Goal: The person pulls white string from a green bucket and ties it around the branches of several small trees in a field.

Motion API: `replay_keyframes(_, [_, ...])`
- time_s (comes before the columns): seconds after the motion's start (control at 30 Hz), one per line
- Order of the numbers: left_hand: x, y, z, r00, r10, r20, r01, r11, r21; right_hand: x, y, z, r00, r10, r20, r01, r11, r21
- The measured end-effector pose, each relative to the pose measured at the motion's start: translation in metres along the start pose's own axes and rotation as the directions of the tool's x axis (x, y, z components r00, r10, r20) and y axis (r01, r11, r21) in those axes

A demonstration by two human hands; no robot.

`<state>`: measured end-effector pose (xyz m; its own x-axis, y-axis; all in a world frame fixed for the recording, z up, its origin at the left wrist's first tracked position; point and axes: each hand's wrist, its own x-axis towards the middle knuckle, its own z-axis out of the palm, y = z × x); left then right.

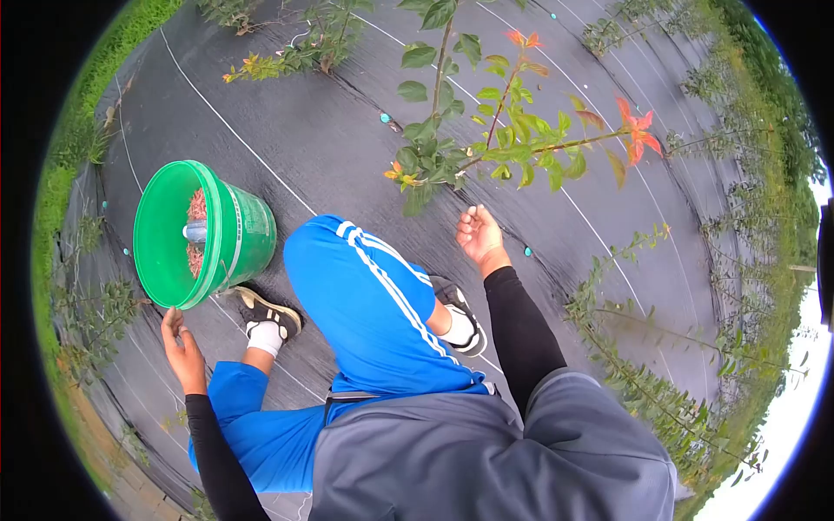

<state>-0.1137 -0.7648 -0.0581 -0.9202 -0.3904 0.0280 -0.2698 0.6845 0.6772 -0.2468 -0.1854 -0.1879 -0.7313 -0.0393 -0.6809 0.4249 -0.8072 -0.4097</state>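
A green plastic bucket (254, 227) stands tilted-looking at the left, its mouth toward me. Inside it are pinkish-brown granules (196, 208) and a grey, cylinder-like object (195, 232) with a pale end. My left hand (182, 352) is just below the bucket's rim, fingers stretched out and holding nothing visible. Near the base of a young leafy plant (439, 161), my right hand (479, 236) has its fingers curled in toward the palm. Whether anything small sits within those fingers is hidden. Red leaves (638, 132) tip one of the plant's branches.
Black ground cover (347, 165) with white lines spreads under me, held by teal pins (527, 251). More shrubs grow behind (295, 52) and along the right (643, 365). Grass (74, 130) borders the left. My bent knee (347, 278) is between my hands.
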Motion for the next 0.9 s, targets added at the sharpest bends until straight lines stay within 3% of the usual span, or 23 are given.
replay_keyframes(0.03, [0.004, 0.000, 0.008, 0.997, 0.001, -0.080, -0.002, 1.000, -0.016, 0.012, -0.007, -0.007, 1.000, -0.003, -0.001, 0.003, 1.000, 0.005])
replay_keyframes(0.1, [0.018, 0.000, 0.026, 0.993, 0.040, -0.114, -0.033, 0.998, 0.061, 0.035, -0.025, -0.015, 0.973, -0.105, -0.205, 0.034, 0.946, -0.323])
replay_keyframes(0.17, [0.028, 0.004, 0.043, 0.986, 0.074, -0.153, -0.052, 0.989, 0.138, 0.060, -0.040, -0.019, 0.958, -0.109, -0.265, -0.015, 0.905, -0.424])
replay_keyframes(0.23, [0.036, 0.009, 0.052, 0.968, 0.006, -0.249, 0.072, 0.951, 0.302, 0.084, -0.043, -0.024, 0.930, -0.160, -0.332, -0.047, 0.842, -0.538])
replay_keyframes(0.3, [0.040, 0.034, 0.061, 0.973, 0.066, -0.220, 0.029, 0.915, 0.403, 0.084, -0.046, -0.017, 0.979, -0.156, -0.132, 0.019, 0.715, -0.699])
replay_keyframes(0.37, [0.047, 0.049, 0.070, 0.974, 0.119, -0.191, -0.008, 0.866, 0.499, 0.163, -0.045, -0.075, 0.999, -0.015, -0.039, 0.000, 0.938, -0.346])
replay_keyframes(0.4, [0.050, 0.051, 0.077, 0.986, 0.040, -0.160, 0.020, 0.934, 0.356, 0.214, -0.040, -0.137, 0.957, 0.162, 0.241, -0.168, 0.986, 0.005])
replay_keyframes(0.43, [0.054, 0.050, 0.082, 0.993, -0.034, -0.114, 0.057, 0.977, 0.207, 0.206, -0.035, -0.112, 0.996, 0.066, 0.067, -0.058, 0.991, -0.124])
replay_keyframes(0.5, [0.062, 0.050, 0.084, 0.991, -0.088, -0.101, 0.111, 0.963, 0.244, 0.183, -0.023, -0.064, 0.974, -0.062, -0.216, 0.005, 0.967, -0.254])
replay_keyframes(0.57, [0.064, 0.054, 0.084, 0.984, -0.154, -0.092, 0.171, 0.960, 0.222, 0.167, -0.018, -0.038, 0.934, -0.116, -0.339, 0.022, 0.963, -0.269])
replay_keyframes(0.7, [0.071, 0.047, 0.086, 0.963, -0.218, -0.156, 0.235, 0.968, 0.094, 0.142, -0.026, -0.024, 0.930, -0.085, -0.358, 0.021, 0.983, -0.181])
replay_keyframes(0.77, [0.081, 0.044, 0.086, 0.950, -0.274, -0.149, 0.267, 0.962, -0.060, 0.128, -0.036, -0.022, 0.945, -0.024, -0.325, -0.024, 0.990, -0.142])
replay_keyframes(0.83, [0.090, 0.056, 0.081, 0.907, -0.408, -0.108, 0.388, 0.906, -0.169, 0.118, -0.046, -0.015, 0.954, 0.029, -0.297, -0.077, 0.985, -0.152])
replay_keyframes(0.9, [0.100, 0.056, 0.080, 0.902, -0.421, -0.099, 0.411, 0.906, -0.102, 0.121, -0.058, -0.007, 0.964, 0.077, -0.254, -0.132, 0.969, -0.209])
